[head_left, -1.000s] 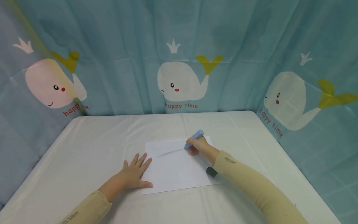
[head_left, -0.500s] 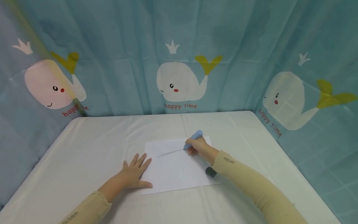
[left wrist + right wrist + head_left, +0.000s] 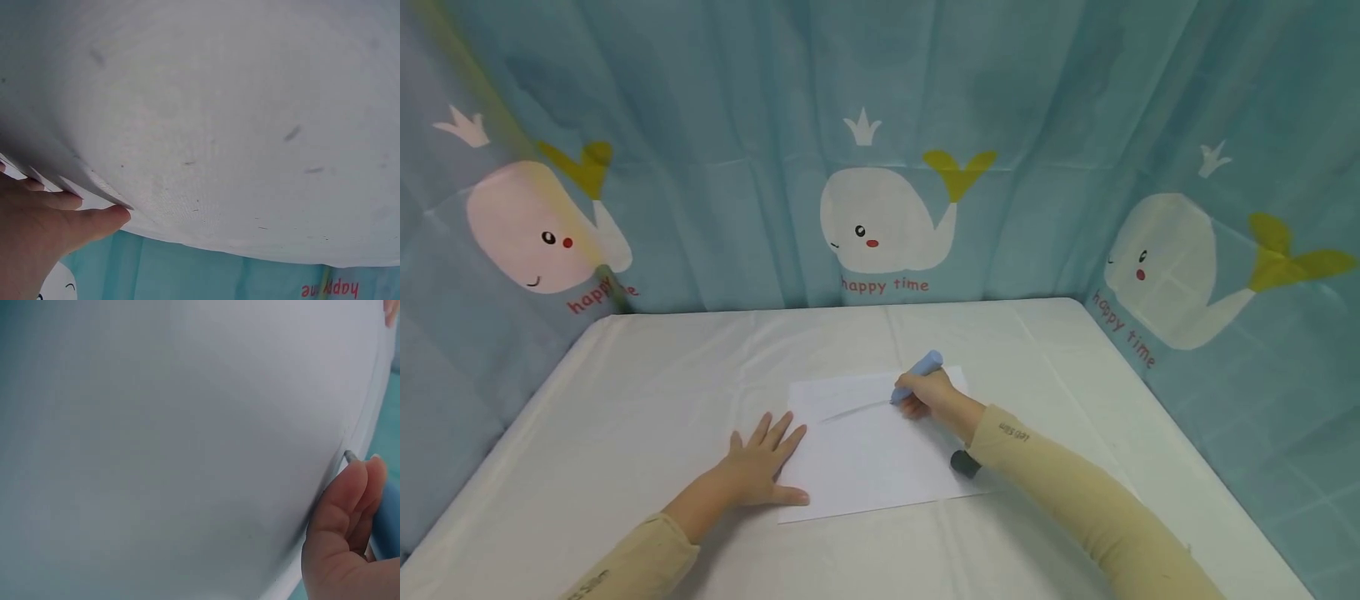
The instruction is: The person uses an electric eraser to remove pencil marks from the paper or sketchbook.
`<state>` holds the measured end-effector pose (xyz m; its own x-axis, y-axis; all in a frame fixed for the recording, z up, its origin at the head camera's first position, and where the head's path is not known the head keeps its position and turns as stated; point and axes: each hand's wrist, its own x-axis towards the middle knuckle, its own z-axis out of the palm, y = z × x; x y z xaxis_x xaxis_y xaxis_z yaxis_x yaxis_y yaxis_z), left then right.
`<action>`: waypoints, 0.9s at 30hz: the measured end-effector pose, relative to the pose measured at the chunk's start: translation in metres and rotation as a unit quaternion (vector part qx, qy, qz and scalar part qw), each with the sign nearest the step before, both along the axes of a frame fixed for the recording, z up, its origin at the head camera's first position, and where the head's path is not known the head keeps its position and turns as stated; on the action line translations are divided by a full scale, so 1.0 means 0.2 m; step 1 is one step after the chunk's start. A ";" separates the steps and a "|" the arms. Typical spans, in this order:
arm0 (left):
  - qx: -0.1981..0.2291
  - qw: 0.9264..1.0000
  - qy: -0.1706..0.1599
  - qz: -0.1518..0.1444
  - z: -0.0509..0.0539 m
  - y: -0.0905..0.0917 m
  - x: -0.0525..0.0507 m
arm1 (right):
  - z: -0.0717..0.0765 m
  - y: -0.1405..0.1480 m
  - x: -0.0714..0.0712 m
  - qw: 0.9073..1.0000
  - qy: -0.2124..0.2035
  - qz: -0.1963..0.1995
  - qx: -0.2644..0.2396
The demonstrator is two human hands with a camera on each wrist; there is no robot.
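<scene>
A white sheet of paper (image 3: 865, 467) lies on the white-covered table. My right hand (image 3: 931, 393) pinches a light blue marker (image 3: 925, 364), whose dark tip is at the upper part of the sheet. In the right wrist view, thumb and finger (image 3: 350, 487) close round the marker (image 3: 389, 519) near its tip. Leftward from that tip runs a thin grey streak (image 3: 853, 411); whether it is drawn or a shadow I cannot tell. With fingers spread, my left hand (image 3: 752, 468) rests at the paper's left edge; its thumb (image 3: 103, 222) shows in the left wrist view.
A short dark cylinder (image 3: 964, 463) lies near the sheet's right side, partly covered by the right sleeve (image 3: 1060, 492). Blue curtains (image 3: 722, 208) printed with whales stand along the back and sides of the table (image 3: 662, 375).
</scene>
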<state>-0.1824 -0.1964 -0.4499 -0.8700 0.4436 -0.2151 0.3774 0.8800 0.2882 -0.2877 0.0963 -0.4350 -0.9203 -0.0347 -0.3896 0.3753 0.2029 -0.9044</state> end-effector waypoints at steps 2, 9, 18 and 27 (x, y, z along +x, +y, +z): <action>0.002 1.000 0.002 0.001 0.00 0.00 0.00 | 0.00 0.00 0.00 1.000 0.005 -0.004 0.000; -0.005 1.000 0.005 0.002 -0.01 -0.01 0.00 | 0.00 -0.01 0.00 1.000 0.001 0.001 0.003; -0.004 1.000 0.006 0.004 -0.01 -0.01 -0.01 | 0.00 -0.02 0.00 1.000 0.002 -0.008 0.002; -0.002 1.000 0.003 -0.001 -0.01 0.00 -0.01 | -0.01 -0.02 0.00 1.000 0.005 -0.009 0.004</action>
<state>-0.1841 -0.1968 -0.4513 -0.8706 0.4442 -0.2114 0.3805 0.8804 0.2829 -0.2881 0.0930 -0.4364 -0.9249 -0.0144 -0.3800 0.3694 0.2038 -0.9067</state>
